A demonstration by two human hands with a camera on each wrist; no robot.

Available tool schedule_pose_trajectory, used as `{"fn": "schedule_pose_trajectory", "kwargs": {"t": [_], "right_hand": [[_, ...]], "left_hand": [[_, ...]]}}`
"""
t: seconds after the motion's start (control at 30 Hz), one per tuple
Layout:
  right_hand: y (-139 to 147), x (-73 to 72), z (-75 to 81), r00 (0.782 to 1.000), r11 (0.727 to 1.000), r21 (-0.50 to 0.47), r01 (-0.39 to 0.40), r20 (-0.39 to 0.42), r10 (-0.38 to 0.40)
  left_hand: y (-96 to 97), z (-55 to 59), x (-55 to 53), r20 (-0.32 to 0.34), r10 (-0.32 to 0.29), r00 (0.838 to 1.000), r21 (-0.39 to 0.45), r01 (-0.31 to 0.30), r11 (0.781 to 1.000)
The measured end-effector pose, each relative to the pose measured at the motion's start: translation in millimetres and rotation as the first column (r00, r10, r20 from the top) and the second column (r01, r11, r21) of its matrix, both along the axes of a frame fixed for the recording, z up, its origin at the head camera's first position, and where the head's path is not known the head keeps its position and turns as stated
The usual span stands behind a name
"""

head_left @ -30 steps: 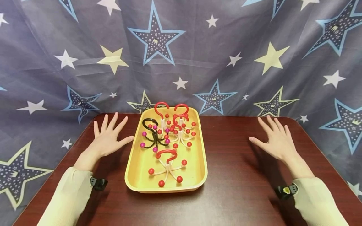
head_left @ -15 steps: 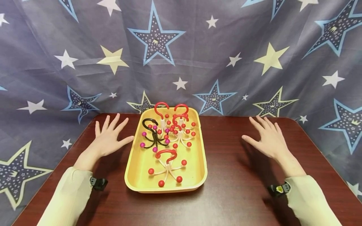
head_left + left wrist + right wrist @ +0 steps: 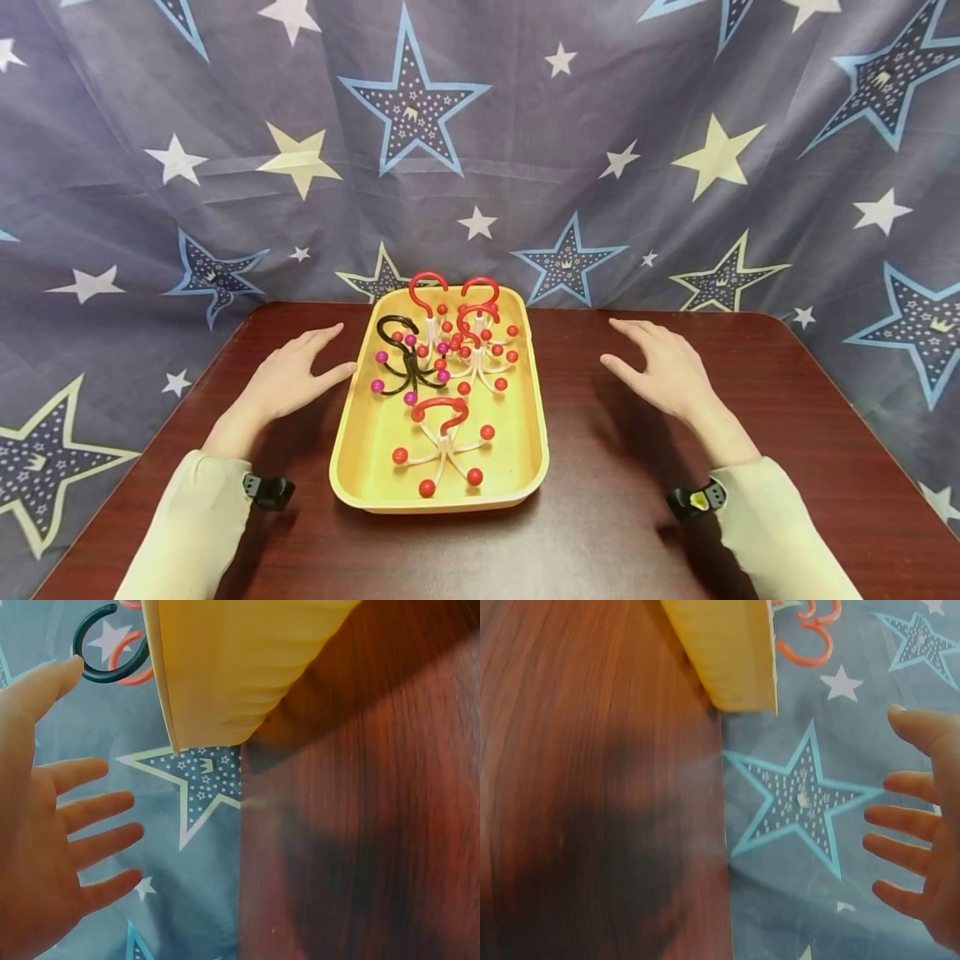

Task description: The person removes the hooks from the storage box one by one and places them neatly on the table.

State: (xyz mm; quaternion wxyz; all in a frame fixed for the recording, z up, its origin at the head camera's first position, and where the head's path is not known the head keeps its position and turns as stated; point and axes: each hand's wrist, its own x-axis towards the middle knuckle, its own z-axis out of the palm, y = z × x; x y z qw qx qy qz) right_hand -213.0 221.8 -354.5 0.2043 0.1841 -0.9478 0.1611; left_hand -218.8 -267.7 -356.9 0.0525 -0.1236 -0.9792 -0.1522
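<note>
A yellow tray (image 3: 352, 450) on the table holds several multi-arm hooks with ball-tipped arms. One is a black hook (image 3: 410, 367) with purple balls; the others are white with red tops and red balls, such as the front white hook (image 3: 445, 447) lying apart near me. My left hand (image 3: 285, 379) hovers just left of the tray, fingers extended, its thumb tip overlapping the rim in the head view. My right hand (image 3: 667, 371) hovers right of the tray, also with extended fingers. Both hands (image 3: 37, 832) (image 3: 934, 840) hold nothing in the wrist views.
The dark red-brown wooden table (image 3: 600, 517) runs back to a grey-blue curtain (image 3: 517, 158) printed with stars. Three red-topped hooks crowd the far end of the tray, the black one beside them. A dark strapped device (image 3: 272, 492) sits at each wrist.
My right hand has moved left toward the tray, its spread fingers drawing together. My left hand has turned slightly inward and its fingers have closed up. The tray and hooks stay put.
</note>
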Motion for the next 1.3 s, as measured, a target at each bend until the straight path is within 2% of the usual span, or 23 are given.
{"fn": "schedule_pose_trajectory", "kwargs": {"t": [0.17,0.4,0.53,0.7,0.93,1.1,1.3], "right_hand": [[-17,2.3,2.8,0.999,0.998,-0.022,-0.051,-0.009,0.051],[-43,7.3,6.8,0.988,0.985,-0.080,-0.155,-0.020,0.154],[-59,11.1,8.4,0.976,0.971,-0.099,-0.216,-0.026,0.215],[-78,17.0,11.4,0.958,0.952,-0.105,-0.286,-0.027,0.285],[-102,25.0,15.2,0.924,0.917,-0.133,-0.376,0.019,0.382],[-116,29.1,15.1,0.896,0.892,-0.153,-0.425,0.070,0.439],[-131,33.4,12.2,0.860,0.864,-0.148,-0.480,0.115,0.498]], "left_hand": [[-0.1,-4.4,0.8,0.026,0.014,1.000,0.137,-0.018,0.990],[0.0,-16.4,3.7,0.056,0.012,0.998,0.318,-0.030,0.948],[1.6,-21.9,5.8,0.090,-0.002,0.996,0.415,-0.035,0.909],[5.1,-27.8,6.9,0.142,-0.051,0.989,0.533,-0.033,0.846],[9.8,-37.7,6.8,0.201,-0.088,0.976,0.606,-0.054,0.794],[11.8,-42.0,9.2,0.230,-0.092,0.969,0.621,-0.074,0.780],[12.5,-48.6,8.4,0.231,-0.106,0.967,0.643,-0.070,0.763]]}}
